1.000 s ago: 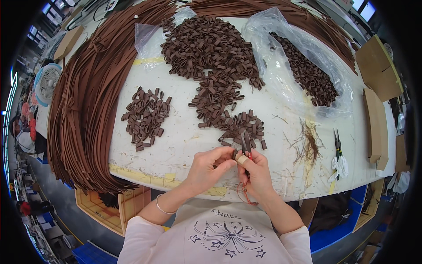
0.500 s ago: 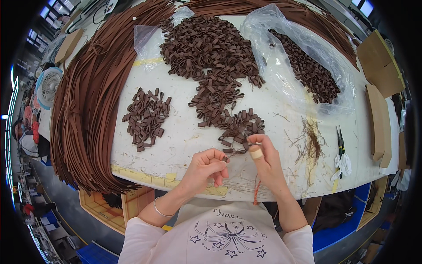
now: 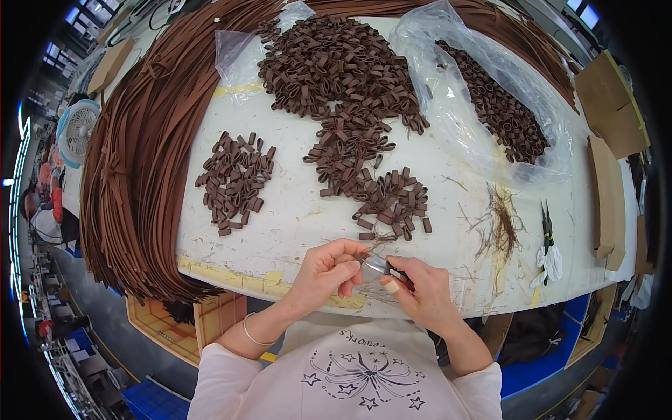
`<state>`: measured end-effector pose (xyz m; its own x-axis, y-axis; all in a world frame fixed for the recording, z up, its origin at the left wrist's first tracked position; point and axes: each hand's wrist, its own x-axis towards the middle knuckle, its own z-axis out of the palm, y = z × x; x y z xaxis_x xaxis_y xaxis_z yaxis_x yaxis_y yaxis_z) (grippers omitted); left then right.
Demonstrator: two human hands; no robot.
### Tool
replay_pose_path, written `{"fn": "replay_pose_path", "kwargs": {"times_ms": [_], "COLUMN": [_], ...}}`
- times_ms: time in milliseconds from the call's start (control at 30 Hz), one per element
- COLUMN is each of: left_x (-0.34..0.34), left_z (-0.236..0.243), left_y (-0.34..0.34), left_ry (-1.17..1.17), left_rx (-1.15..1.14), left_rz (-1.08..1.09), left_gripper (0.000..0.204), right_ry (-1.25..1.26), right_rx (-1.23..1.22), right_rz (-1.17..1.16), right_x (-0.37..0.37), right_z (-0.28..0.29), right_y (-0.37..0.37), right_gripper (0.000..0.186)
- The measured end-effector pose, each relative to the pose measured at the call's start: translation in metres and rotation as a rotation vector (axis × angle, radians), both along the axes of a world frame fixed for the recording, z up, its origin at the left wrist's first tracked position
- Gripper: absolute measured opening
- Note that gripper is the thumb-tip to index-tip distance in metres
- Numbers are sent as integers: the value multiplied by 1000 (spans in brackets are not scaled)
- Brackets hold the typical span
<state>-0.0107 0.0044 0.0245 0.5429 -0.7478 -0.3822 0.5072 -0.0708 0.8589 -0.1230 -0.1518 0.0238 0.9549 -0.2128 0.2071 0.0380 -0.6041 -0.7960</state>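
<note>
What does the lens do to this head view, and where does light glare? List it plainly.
Head view: fisheye bends the white worktable's front edge into a curve; corners go black; even overhead light, soft shadows; glare streaks on the clear plastic bag of brown loops; the left hand and right hand stay sharp.

Loops (image 3: 350, 91): matt brown leather-like strip. Long straps (image 3: 140, 161): same matt brown. Bag (image 3: 483, 63): clear glossy plastic. Tabletop (image 3: 294, 210): white, scuffed, matt. Snips (image 3: 546, 220): dark metal.

A workshop: brown strips (image 3: 140, 161) drape the worktop's (image 3: 294, 231) left edge, cut loops (image 3: 336, 77) heaped at its far edge.
</note>
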Motion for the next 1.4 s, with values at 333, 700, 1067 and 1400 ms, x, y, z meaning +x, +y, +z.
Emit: {"fn": "replay_pose_path", "kwargs": {"times_ms": [333, 700, 1067, 1400], "left_x": [0, 5, 12, 21], "left_z": [5, 7, -2, -7], "left_y": [-3, -2, 7, 8], "left_ry": [-76, -71, -556, -899], "left_rx": [64, 69, -129, -182], "left_rz": [-38, -45, -221, -372], "left_gripper": [24, 23, 45, 51], "right_ry": [-29, -140, 464, 524], "right_rx": [-136, -369, 979, 1144], "right_rz": [-4, -10, 44, 148], "right_x": [3, 7, 1, 3], "right_z": [1, -3, 14, 13], "right_y": [1, 0, -9, -13], "right_gripper": [25, 24, 18, 16]}}
